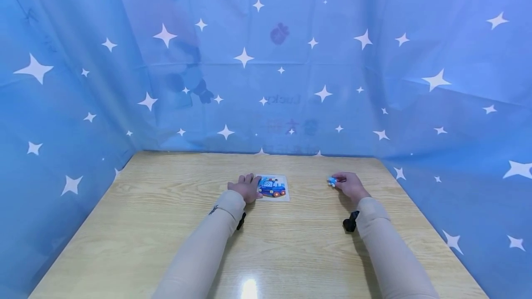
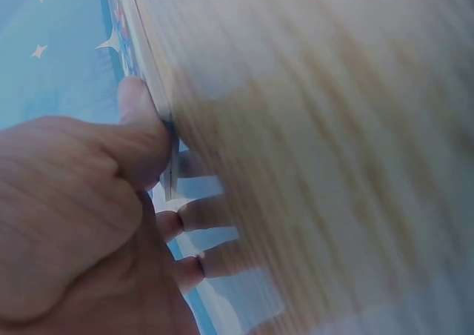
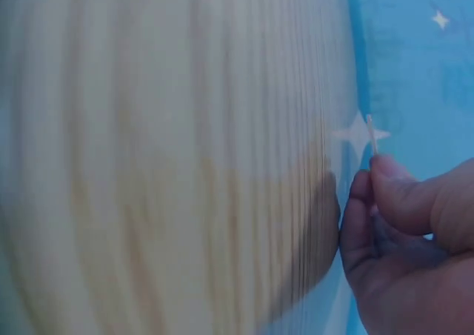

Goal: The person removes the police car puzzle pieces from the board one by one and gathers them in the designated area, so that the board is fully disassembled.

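A small flat puzzle board (image 1: 280, 196) with a cartoon blue car lies on the wooden table. My left hand (image 1: 247, 188) holds its left edge, thumb by the lower corner and index finger by the upper one. In the left wrist view the thumb (image 2: 137, 101) presses on the thin board (image 2: 154, 68), with the other fingers beside the edge near the table. Off to the right, my right hand (image 1: 350, 185) pinches a small blue puzzle piece (image 1: 332, 182) between thumb and fingers. Seen edge-on in the right wrist view, that piece (image 3: 372, 133) is a thin sliver above the thumb tip.
The wood-grain table (image 1: 307, 243) runs back to a blue curtain (image 1: 282, 82) with white stars, which also hangs along both sides. A black wrist camera (image 1: 351, 222) sits under the right wrist. A bright light reflection shows at the table's front.
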`<act>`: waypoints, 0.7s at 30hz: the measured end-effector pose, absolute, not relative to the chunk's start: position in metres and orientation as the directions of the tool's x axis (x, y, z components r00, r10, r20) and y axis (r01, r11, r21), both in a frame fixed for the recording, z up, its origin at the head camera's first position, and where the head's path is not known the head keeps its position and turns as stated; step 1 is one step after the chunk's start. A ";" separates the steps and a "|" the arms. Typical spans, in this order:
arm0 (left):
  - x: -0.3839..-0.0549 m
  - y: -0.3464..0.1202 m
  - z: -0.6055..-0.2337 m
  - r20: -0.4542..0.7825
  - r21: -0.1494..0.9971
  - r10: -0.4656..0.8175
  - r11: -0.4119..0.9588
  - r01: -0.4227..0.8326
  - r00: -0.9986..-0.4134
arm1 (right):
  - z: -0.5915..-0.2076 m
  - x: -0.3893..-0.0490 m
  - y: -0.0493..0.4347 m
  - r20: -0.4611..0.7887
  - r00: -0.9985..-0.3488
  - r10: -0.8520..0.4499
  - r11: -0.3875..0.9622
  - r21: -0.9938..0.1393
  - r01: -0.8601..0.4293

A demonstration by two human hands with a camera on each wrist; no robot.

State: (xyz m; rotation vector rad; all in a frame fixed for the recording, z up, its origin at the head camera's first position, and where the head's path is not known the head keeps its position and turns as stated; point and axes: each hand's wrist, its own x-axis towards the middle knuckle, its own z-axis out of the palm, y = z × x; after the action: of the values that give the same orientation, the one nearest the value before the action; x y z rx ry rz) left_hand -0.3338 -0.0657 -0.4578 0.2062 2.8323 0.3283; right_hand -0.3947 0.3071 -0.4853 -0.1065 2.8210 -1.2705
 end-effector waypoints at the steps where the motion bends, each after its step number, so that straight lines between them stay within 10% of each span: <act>1: -0.334 -0.066 -0.458 -0.262 0.245 0.172 0.964 0.107 -0.950 | -0.486 -0.395 0.310 -0.015 -0.996 -0.082 0.665 -0.745 -0.044; 21: -0.345 -0.068 -0.469 -0.277 0.246 0.171 0.964 0.103 -0.946 | -0.486 -0.398 0.330 -0.042 -0.993 -0.114 0.754 -0.654 -0.059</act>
State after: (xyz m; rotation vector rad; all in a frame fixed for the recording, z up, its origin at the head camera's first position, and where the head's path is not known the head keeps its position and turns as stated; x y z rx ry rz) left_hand -0.3452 -0.0685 -0.4692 0.2007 2.8154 0.3299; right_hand -0.3983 0.3301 -0.4862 -0.1414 2.8680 -1.0652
